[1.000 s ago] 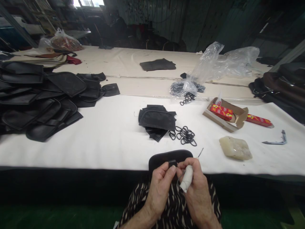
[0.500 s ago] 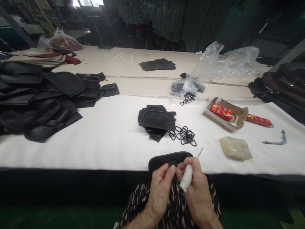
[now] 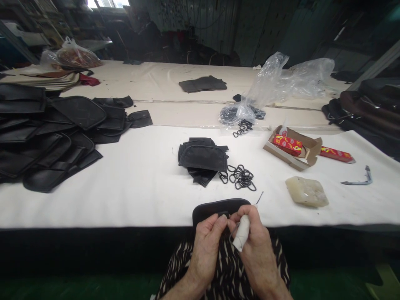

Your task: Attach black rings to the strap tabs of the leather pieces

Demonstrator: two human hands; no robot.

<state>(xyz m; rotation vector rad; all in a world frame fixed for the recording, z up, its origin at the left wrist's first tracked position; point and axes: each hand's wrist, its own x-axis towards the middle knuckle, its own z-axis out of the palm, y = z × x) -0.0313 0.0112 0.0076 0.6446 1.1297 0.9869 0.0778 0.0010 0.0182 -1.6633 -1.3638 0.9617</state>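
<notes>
Two bare hands work at the near table edge in the head view, the left hand [image 3: 206, 250] pinching a curved black leather piece [image 3: 215, 209], the right hand [image 3: 258, 250] closed around a white-wrapped awl [image 3: 241, 233], with a large heap of black leather pieces [image 3: 78, 112] at left and a smaller stack of black leather pieces [image 3: 203, 158] at centre.

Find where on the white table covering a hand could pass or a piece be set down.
White table covering shows between the heap of black pouches and the central stack, and between the black D-rings and the pale block. It is crowded at the heap and around the stack and rings.
</notes>
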